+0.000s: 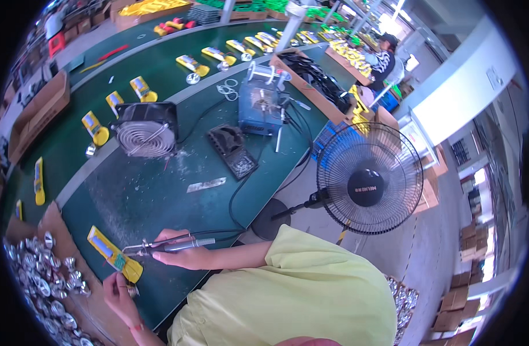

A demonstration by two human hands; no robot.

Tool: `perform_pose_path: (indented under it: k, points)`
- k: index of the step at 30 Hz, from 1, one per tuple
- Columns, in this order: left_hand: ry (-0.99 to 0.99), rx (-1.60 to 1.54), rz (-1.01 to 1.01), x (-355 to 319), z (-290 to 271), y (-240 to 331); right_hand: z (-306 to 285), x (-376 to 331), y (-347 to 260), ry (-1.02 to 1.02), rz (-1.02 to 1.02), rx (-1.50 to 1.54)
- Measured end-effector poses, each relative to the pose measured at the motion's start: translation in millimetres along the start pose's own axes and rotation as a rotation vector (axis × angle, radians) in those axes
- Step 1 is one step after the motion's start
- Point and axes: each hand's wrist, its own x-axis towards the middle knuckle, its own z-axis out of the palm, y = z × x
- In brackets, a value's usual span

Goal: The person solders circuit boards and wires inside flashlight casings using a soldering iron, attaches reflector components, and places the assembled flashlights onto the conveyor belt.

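A yellow hand-held device (106, 249) lies on the green bench (137, 199), with a small green circuit board showing at its near end. My right hand (181, 254) grips a soldering iron (160, 247) whose tip rests on that board. Just below the device's end, my left hand (117, 291) pinches a small round metal part (130, 290). The iron's black cable (232, 210) runs up the bench toward the blue soldering station (258, 104).
A cardboard tray of several round metal parts (39, 277) sits left of my hands. A square extractor fan (146, 131), an iron stand (232, 151) and a pedestal fan (368, 179) stand nearby. More yellow devices (94, 128) lie along the conveyor. Another person (384, 57) works far off.
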Motion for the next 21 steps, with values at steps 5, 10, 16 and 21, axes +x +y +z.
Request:
perform_pose_path:
  k: [5,10,16,21]
  points:
    - [-0.107,0.043,0.333,-12,-17,-3,-10,-6,-11,0.015,0.106,0.010]
    - [-0.013,0.114,0.238,-5,-2,-11,-2,-1,-7,-0.031,0.095,-0.011]
    - [0.087,-0.143,-0.054,5,-1,-8,-1,-2,-7,-0.030,0.066,-0.039]
    - [0.080,-0.187,-0.147,-1,5,-4,-2,-5,-11,-0.032,0.057,-0.062]
